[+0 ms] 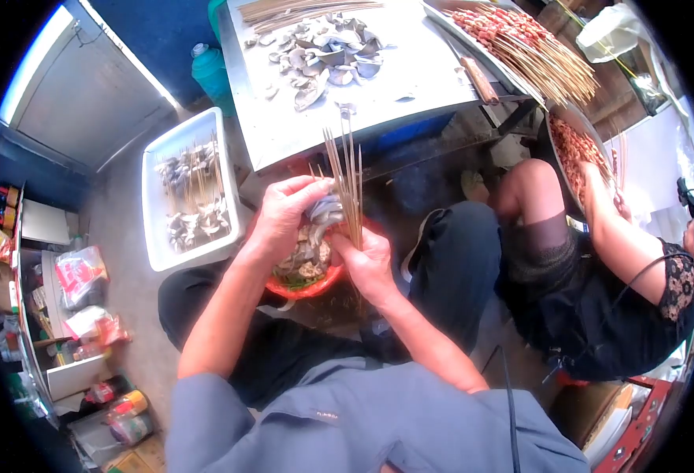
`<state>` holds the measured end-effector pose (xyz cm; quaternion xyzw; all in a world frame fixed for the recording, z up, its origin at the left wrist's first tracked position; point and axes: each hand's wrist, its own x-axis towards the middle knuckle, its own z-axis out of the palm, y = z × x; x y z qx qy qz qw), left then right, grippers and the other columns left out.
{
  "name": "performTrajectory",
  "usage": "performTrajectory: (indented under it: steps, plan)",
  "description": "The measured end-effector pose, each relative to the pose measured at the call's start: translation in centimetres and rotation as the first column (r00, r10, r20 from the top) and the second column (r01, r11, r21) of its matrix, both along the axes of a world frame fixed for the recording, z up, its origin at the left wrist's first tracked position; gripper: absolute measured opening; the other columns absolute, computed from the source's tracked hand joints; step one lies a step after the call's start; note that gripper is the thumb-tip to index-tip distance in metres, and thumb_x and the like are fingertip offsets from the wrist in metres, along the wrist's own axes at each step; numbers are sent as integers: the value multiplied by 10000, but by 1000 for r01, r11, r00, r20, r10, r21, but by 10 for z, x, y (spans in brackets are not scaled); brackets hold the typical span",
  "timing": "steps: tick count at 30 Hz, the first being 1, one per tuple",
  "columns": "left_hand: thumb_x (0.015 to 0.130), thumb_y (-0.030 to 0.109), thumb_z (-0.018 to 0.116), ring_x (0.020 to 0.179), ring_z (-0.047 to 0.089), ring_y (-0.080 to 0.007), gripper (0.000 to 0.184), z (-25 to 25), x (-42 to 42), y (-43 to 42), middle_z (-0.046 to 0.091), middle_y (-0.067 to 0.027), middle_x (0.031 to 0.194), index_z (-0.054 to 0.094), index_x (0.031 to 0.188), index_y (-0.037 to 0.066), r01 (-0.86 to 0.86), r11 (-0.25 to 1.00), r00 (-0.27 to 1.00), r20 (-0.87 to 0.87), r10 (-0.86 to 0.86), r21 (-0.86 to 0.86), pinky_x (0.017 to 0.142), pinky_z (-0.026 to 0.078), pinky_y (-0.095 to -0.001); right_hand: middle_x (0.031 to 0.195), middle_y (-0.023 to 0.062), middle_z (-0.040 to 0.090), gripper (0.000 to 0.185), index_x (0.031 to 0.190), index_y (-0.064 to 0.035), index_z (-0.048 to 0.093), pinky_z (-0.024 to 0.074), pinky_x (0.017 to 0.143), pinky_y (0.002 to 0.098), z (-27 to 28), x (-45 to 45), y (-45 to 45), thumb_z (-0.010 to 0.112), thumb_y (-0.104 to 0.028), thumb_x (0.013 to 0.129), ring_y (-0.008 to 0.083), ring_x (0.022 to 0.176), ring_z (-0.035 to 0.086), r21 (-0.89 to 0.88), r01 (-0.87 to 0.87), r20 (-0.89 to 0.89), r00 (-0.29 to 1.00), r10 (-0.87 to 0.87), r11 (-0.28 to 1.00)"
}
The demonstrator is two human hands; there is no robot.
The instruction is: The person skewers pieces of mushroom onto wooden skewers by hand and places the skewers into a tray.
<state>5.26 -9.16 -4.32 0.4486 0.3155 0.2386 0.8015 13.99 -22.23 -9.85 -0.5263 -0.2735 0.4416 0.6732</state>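
My right hand [366, 264] is closed round a bundle of thin bamboo skewers [351, 177] that point up and away from me. Close beside it, my left hand [284, 217] pinches a grey-white oyster mushroom piece [325, 210] against the skewers; whether a skewer tip pierces it I cannot tell. Under both hands stands a red basket [311, 290] with pale mushroom pieces [307, 254] and some green bits, partly covered by my hands. More loose grey oyster mushrooms [335, 55] lie on the white table [284, 130] ahead.
Left of me, a white tub [154, 229] holds skewered mushrooms. On the table's right, a tray of meat skewers [512, 47] stands near a wooden-handled knife [481, 81]. At right sits another person [591, 299], hands by a bowl of meat [571, 150]. Shelves line the left.
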Motion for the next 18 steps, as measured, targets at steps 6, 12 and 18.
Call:
performTrajectory:
  steps: [6,12,18]
  plan:
    - [906,178,660,765,622,-89,224,-9,-9,-1,680,-50,891,682,1012,-18,104,994,993,-53,-103,20,689,504,-222,680,-19,585,113,909,-9,645,410,537,228,3,6,-7,580,-98,933,53,598,519,-50,-54,29,998,56,997]
    - [925,205,641,831,607,-77,289,-10,-8,-2,668,-38,963,643,1117,-12,81,995,996,40,-84,53,707,487,-202,802,-27,627,107,984,-17,677,417,592,192,10,14,-1,608,-66,919,29,667,530,-69,-79,-18,997,78,994]
    - [892,101,639,857,636,-100,239,-4,-17,5,673,-42,972,627,1105,-7,33,987,998,40,-40,159,781,523,-240,740,-17,613,123,973,-20,656,436,587,208,-4,0,7,592,-121,947,50,642,543,-32,-74,33,997,75,997]
